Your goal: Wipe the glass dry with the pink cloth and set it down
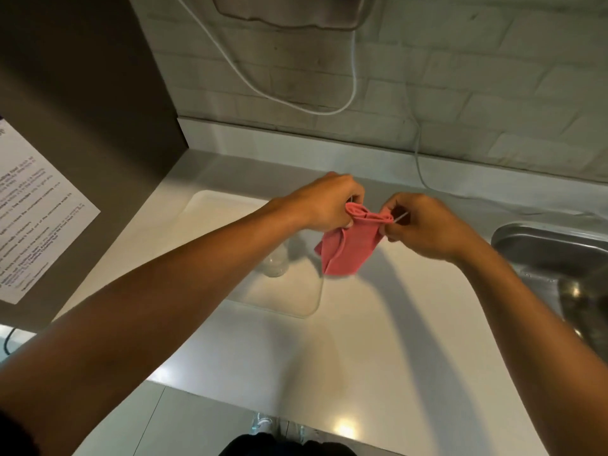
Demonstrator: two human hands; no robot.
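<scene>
Above the white counter, both hands meet over a pink cloth [348,245]. My left hand [324,202] pinches the cloth's bunched top edge, and the rest hangs down below. My right hand [424,225] grips a clear glass [400,216]; only a thin bit of its rim shows between the fingers. The cloth's right end reaches into or against that rim. Most of the glass is hidden by my fingers and the cloth.
A clear tray [210,202] lies on the counter under my left arm, with another clear glass [275,261] standing on it. A steel sink [546,248] is at the right. A white cable [353,77] hangs down the brick wall. A printed notice [36,212] is stuck on the dark panel at left.
</scene>
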